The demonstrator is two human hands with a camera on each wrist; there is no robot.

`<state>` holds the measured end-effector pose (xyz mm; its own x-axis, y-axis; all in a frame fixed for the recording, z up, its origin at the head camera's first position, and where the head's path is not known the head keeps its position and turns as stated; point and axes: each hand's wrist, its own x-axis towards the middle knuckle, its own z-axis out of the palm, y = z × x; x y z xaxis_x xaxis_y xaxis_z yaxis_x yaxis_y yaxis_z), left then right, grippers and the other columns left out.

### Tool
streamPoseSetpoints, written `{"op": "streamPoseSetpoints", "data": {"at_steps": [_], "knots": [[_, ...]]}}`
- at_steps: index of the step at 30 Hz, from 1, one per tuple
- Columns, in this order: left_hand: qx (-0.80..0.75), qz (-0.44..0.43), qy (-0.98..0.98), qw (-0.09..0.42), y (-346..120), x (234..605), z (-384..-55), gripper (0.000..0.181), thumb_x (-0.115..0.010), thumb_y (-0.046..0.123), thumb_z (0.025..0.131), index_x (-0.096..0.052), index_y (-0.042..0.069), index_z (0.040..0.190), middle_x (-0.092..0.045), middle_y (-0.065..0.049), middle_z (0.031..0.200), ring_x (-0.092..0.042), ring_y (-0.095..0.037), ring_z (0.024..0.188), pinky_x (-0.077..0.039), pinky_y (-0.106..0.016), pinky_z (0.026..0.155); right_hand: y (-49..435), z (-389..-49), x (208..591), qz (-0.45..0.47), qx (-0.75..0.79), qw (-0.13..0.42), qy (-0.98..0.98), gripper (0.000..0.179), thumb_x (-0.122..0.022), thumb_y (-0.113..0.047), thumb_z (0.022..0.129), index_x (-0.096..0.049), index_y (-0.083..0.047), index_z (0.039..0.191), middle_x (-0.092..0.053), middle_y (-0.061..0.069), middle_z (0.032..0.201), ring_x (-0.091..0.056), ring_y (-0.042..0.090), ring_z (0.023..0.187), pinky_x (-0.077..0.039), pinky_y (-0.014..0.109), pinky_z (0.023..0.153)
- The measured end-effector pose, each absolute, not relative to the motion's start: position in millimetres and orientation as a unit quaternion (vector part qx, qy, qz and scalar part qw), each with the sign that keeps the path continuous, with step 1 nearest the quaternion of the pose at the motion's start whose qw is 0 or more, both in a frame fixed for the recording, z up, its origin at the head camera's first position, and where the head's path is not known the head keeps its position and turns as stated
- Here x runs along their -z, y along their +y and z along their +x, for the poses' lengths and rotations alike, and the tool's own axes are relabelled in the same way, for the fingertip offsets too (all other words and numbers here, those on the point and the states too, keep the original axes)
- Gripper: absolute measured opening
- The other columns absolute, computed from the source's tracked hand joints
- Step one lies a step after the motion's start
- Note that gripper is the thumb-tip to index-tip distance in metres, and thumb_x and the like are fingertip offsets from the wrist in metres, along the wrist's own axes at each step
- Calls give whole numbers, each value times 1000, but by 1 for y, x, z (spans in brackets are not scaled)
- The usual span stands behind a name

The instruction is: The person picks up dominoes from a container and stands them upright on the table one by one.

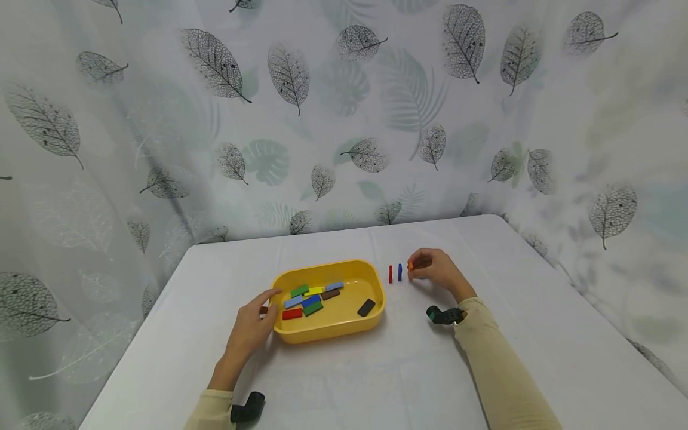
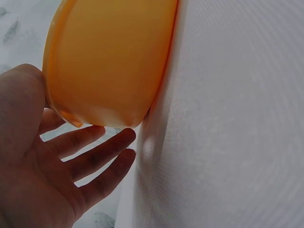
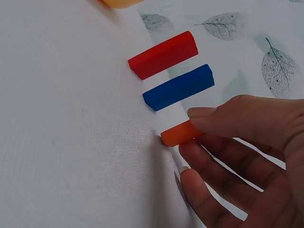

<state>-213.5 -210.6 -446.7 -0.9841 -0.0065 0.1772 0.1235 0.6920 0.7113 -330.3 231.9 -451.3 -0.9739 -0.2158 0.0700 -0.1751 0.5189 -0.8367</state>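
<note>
My right hand (image 1: 438, 270) pinches an orange domino (image 3: 178, 134) between thumb and fingers, its lower end close over the white tabletop. To its left, a blue domino (image 3: 179, 88) and a red domino (image 3: 164, 55) stand upright in a row. My left hand (image 1: 251, 322) touches the left end of a yellow tray (image 1: 330, 330), thumb and forefinger at the rim. In the left wrist view, its other fingers (image 2: 102, 159) spread loosely beside the tray's end wall. Several loose dominoes lie inside, including a red one (image 1: 292, 313) and a black one (image 1: 366, 307).
The table (image 1: 365, 382) has a white cover. Its far edge meets a leaf-printed curtain (image 1: 333, 125), which also hangs along both sides. Dark wrist devices sit on both sleeves, the right one (image 1: 443, 315) above the table.
</note>
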Motion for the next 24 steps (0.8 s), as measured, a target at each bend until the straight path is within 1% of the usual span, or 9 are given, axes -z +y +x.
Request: {"op": "streamPoseSetpoints", "data": {"at_steps": [5, 12, 16, 19, 24], "knots": [[393, -36, -915, 85, -211, 447, -213, 41, -57, 15, 103, -62, 13, 144, -59, -18, 144, -64, -35, 109, -60, -43, 85, 232, -331, 455, -114, 469, 25, 875, 27, -79, -5, 88, -69, 0, 112, -71, 10, 105, -64, 29, 98, -56, 39, 87], [393, -38, -915, 85, -211, 447, -214, 41, -57, 15, 103, -62, 13, 144, -59, -18, 145, -64, -35, 110, -60, -44, 86, 232, -334, 458, -113, 464, 25, 878, 30, -80, -4, 87, -69, 2, 115, -70, 10, 106, -64, 29, 100, -53, 47, 96], [393, -37, -915, 86, -211, 448, -214, 41, -57, 16, 104, -62, 13, 144, -59, -18, 145, -64, -35, 110, -60, -44, 85, 234, -333, 455, -114, 462, 29, 879, 35, -82, -5, 86, -69, 1, 118, -70, 9, 108, -63, 29, 102, -52, 47, 97], [393, -38, -915, 86, -211, 448, -214, 41, -57, 16, 104, -62, 13, 144, -58, -18, 145, -64, -35, 110, -60, -44, 86, 235, -332, 450, -118, 458, 30, 880, 37, -79, -7, 87, -68, 2, 121, -70, 11, 112, -63, 31, 108, -51, 50, 99], [395, -39, -914, 86, -211, 448, -214, 41, -57, 16, 104, -62, 13, 144, -58, -18, 145, -64, -35, 110, -60, -45, 86, 234, -329, 438, -128, 458, 15, 880, 38, -75, -6, 89, -66, 4, 125, -67, 20, 124, -60, 38, 120, -46, 58, 104]]}}
